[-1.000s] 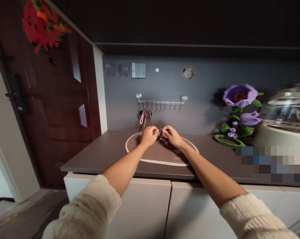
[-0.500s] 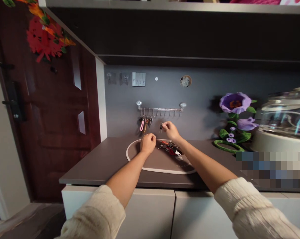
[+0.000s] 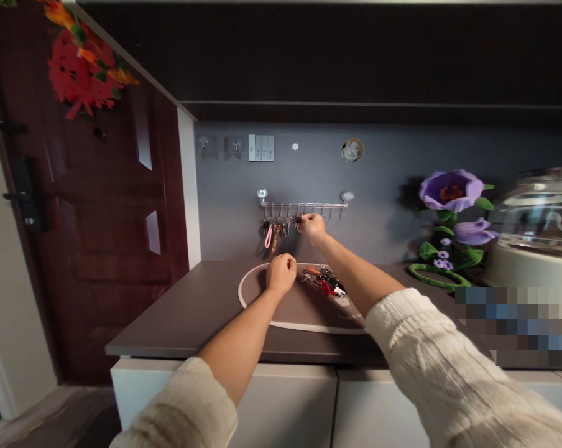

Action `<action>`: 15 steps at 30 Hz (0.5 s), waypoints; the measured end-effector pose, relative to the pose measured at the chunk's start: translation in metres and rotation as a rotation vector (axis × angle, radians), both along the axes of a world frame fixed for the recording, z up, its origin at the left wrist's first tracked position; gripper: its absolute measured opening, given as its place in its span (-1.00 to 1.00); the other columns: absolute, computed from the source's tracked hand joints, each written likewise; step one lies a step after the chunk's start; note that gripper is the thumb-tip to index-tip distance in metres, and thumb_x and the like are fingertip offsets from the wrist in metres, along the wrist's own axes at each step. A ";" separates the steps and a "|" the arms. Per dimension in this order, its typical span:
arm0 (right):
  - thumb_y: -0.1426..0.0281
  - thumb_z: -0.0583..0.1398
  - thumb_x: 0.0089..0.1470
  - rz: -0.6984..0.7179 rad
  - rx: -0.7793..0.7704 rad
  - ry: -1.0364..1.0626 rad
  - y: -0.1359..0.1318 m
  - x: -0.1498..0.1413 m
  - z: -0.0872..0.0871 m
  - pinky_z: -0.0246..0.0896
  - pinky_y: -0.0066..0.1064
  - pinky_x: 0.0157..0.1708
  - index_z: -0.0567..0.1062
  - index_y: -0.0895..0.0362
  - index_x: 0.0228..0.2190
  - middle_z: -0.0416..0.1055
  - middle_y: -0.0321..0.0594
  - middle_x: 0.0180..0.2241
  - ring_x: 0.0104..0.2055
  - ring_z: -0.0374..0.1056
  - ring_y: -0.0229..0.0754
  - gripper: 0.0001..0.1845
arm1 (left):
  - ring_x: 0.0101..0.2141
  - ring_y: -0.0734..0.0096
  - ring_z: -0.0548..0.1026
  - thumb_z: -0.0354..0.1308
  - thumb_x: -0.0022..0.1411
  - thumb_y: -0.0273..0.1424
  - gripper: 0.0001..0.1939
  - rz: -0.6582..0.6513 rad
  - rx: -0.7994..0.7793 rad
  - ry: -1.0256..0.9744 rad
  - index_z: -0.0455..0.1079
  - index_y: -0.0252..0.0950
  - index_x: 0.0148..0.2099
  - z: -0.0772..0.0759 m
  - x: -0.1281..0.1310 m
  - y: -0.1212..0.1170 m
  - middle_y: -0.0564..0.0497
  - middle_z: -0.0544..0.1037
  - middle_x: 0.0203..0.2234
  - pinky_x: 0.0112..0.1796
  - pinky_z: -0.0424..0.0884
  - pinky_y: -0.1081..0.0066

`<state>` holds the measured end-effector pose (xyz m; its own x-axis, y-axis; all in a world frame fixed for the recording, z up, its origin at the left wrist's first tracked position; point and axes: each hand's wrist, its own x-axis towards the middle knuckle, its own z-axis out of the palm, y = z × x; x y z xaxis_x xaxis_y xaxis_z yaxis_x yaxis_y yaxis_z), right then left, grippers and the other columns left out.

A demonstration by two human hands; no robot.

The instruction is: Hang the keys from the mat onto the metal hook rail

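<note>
My right hand pinches a small bunch of keys just under the hooks of a metal hook rail on the wall. Whether its ring touches a hook I cannot tell. Several key rings hang on the rail's left hooks, among them a pink loop keychain and a brown patterned keychain. My left hand is curled closed above the oval mat; what its fingers hold, if anything, is hidden. Right of it, a pile of keys with red and orange pieces lies on the mat.
Purple artificial flowers stand at the right beside a clear-domed appliance. A dark shelf overhangs the counter. At the left is a dark red door. Wall switches sit above the rail.
My right hand has risen from above the key pile to the rail's hooks, carrying the keys. My left hand stays closed over the mat, nearly in place. The view has shifted slightly.
</note>
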<state>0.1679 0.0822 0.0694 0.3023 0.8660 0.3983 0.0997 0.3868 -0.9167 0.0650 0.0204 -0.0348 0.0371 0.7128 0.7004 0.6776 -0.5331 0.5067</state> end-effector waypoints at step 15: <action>0.52 0.07 -0.03 -0.063 -0.040 0.110 0.025 -0.004 -0.005 0.27 -0.53 -0.57 0.36 0.21 -0.53 0.32 -0.27 -0.59 -0.58 0.27 -0.38 -0.90 | -0.39 0.43 0.41 -0.05 0.13 -0.43 -0.81 0.007 0.000 -0.001 0.39 -0.27 -0.41 -0.003 0.001 0.005 0.00 0.51 -0.45 -0.33 0.26 0.46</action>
